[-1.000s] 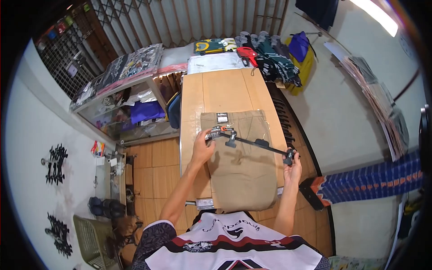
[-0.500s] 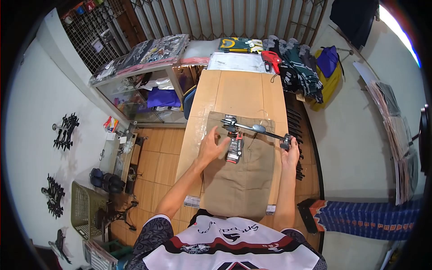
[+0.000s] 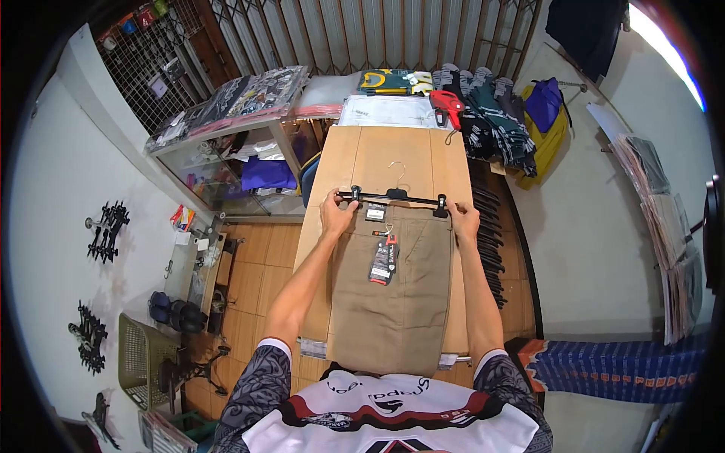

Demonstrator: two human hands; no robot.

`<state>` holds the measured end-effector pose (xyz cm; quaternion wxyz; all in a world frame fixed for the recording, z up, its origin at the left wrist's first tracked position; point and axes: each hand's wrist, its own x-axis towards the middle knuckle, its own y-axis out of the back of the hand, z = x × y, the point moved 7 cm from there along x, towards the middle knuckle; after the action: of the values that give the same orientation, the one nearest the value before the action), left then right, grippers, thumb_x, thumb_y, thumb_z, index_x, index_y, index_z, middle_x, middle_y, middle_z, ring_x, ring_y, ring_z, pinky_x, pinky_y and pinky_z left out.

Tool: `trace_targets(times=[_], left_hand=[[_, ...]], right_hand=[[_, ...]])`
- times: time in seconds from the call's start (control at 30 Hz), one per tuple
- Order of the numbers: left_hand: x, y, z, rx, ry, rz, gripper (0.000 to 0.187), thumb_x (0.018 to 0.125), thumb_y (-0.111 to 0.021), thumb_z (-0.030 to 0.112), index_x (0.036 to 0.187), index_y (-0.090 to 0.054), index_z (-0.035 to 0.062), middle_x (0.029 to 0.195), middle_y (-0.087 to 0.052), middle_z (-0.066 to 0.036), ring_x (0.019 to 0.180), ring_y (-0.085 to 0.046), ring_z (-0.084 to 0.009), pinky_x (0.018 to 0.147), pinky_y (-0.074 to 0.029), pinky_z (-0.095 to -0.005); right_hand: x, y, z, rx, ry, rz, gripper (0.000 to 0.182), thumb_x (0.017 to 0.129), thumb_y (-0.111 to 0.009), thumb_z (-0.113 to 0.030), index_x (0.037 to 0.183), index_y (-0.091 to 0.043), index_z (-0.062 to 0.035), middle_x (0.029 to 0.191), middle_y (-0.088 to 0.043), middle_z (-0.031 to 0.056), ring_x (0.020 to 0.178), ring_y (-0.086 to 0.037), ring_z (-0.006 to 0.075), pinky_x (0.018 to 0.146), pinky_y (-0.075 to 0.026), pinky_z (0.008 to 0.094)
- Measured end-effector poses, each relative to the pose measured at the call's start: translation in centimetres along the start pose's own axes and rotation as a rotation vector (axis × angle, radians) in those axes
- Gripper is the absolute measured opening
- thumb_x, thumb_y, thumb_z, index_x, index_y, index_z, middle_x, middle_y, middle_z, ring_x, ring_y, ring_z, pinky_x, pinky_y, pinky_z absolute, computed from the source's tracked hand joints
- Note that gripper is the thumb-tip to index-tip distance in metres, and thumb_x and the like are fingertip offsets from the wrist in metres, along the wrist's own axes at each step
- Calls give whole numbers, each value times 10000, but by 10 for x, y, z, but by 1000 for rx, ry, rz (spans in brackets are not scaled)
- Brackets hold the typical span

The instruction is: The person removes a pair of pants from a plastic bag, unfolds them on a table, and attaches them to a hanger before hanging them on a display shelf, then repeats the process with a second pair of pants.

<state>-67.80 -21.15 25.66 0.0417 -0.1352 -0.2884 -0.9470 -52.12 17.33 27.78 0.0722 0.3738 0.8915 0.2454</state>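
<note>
A black clip hanger (image 3: pixel 411 198) with a metal hook lies across the waistband of folded khaki trousers (image 3: pixel 385 317). My left hand (image 3: pixel 337 214) grips the hanger's left end by its clip, thumb and fingers closed. At the other end, my right hand (image 3: pixel 463 220) is closed at the right clip, beside the trousers' upper right corner. The hook points away from me over the bare cardboard. A black and red hang tag (image 3: pixel 384 260) rests on the trousers below the waistband, under a small white size label (image 3: pixel 374 214).
Cardboard (image 3: pixel 362 158) covers the table. At its far end are a white package (image 3: pixel 389 111), a red tagging gun or scanner (image 3: pixel 446 108) and stacked dark green garments (image 3: pixel 495 113). A glass display case (image 3: pixel 219 166) stands left; several black hangers (image 3: pixel 487 226) hang along the right side.
The hanger has turned from a slant to nearly level and now lies along the waistband. My left hand, open before, has moved up and left and taken hold of its left end.
</note>
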Motion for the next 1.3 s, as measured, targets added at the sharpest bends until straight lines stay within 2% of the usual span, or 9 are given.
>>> trace_targets(times=[0.33, 0.47, 0.5, 0.63, 0.73, 0.93, 1.03, 1.2, 1.3], left_hand=[[-15, 0, 10, 148, -102, 53, 680, 830, -827, 360, 1353, -596, -9, 1162, -652, -182, 1114, -586, -360, 992, -462, -466], [-17, 5, 17, 157, -116, 82, 674, 814, -843, 353, 1331, -614, -14, 1143, -671, -180, 1059, -610, -343, 957, -481, -449], [-18, 6, 18, 156, -113, 91, 664, 813, -845, 338, 1328, -613, -11, 1133, -673, -177, 1045, -613, -338, 950, -482, -447], [-17, 6, 15, 130, -87, 112, 662, 791, -870, 319, 1305, -604, -4, 1118, -677, -163, 1026, -622, -323, 935, -488, -435], [-15, 5, 9, 100, -85, 104, 643, 765, -895, 290, 1261, -611, -6, 1098, -678, -158, 992, -630, -314, 903, -504, -424], [-4, 7, -11, -73, 64, -63, 477, 813, -847, 206, 1183, -626, 2, 975, -692, -123, 895, -663, -264, 825, -543, -388], [5, 4, -19, -121, 129, -105, 334, 851, -775, 187, 1108, -689, -9, 900, -720, -99, 810, -664, -199, 780, -539, -342], [18, -11, -34, -86, 172, -160, 331, 908, -709, 305, 1015, -735, -7, 866, -734, -163, 796, -694, -275, 770, -538, -393], [23, -17, -39, -74, 146, -167, 342, 926, -699, 328, 1011, -739, -1, 886, -742, -181, 824, -712, -318, 781, -539, -422]], right_hand=[[12, -4, -10, -205, 45, -51, 406, 840, -836, -383, 1112, -794, -84, 979, -784, 143, 914, -755, 290, 801, -574, 387], [-6, -13, -61, -221, 411, 203, 447, 874, -781, -269, 1225, -696, -7, 1186, -710, 215, 1137, -665, 361, 984, -516, 416], [-13, -26, -78, -181, 500, 187, 361, 865, -768, -204, 1173, -699, -28, 1146, -706, 208, 1088, -670, 379, 970, -517, 447], [-30, -111, -130, -89, 567, -257, 422, 874, -760, -211, 1236, -675, -12, 1214, -689, 260, 1138, -651, 409, 978, -517, 462], [-42, -171, -151, -63, 653, -413, 504, 883, -759, -243, 1292, -648, 30, 1212, -685, 301, 1121, -674, 429, 947, -537, 473], [-40, -243, -141, -352, 647, -598, 485, 853, -796, -260, 1243, -666, -2, 1095, -701, 312, 1050, -683, 440, 917, -544, 493], [-25, -252, -140, -231, 589, -658, 403, 861, -786, -233, 1162, -661, 4, 1025, -720, 270, 996, -699, 412, 889, -546, 469], [-3, -255, -136, -134, 428, -623, 367, 894, -758, -222, 1162, -644, 1, 979, -723, 244, 929, -712, 342, 836, -551, 429], [11, -267, -136, -88, 421, -594, 297, 938, -706, -259, 1040, -711, 21, 860, -740, 196, 814, -715, 293, 778, -552, 415]])
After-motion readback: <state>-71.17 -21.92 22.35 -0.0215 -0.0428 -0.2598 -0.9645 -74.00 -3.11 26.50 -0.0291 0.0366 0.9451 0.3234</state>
